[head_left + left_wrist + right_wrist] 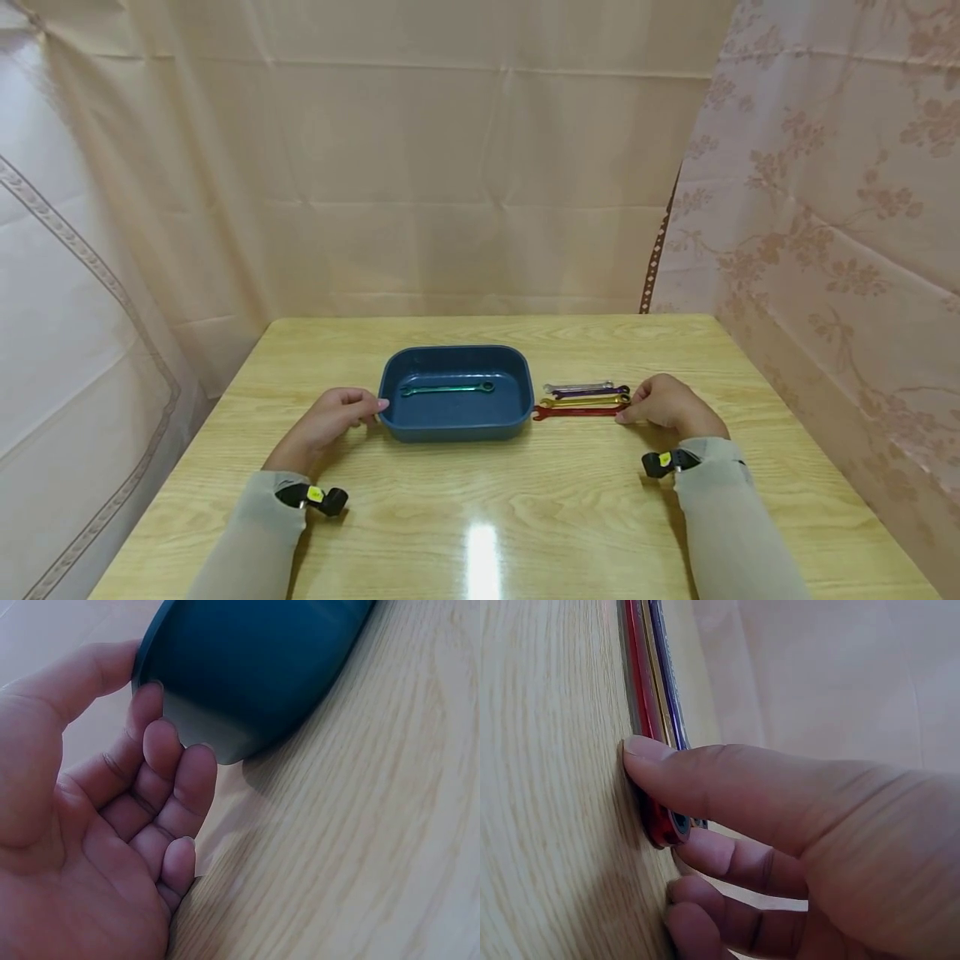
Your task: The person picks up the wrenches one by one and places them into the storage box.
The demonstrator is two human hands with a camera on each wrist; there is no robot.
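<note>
A blue rectangular basin stands on the table, and a green combination wrench lies across its floor. My left hand pinches the basin's left rim; in the left wrist view its thumb is over the edge and curled fingers are against the outer wall. Right of the basin, a red wrench, a gold wrench, a purple wrench and a silver wrench lie side by side. My right hand pinches the red wrench's ring end between thumb and index finger, partly covering it.
The wooden table extends in front of both forearms. Beige cloth hangs behind it, and flowered cloth hangs along the right side. Each sleeve cuff carries a small black wrist camera.
</note>
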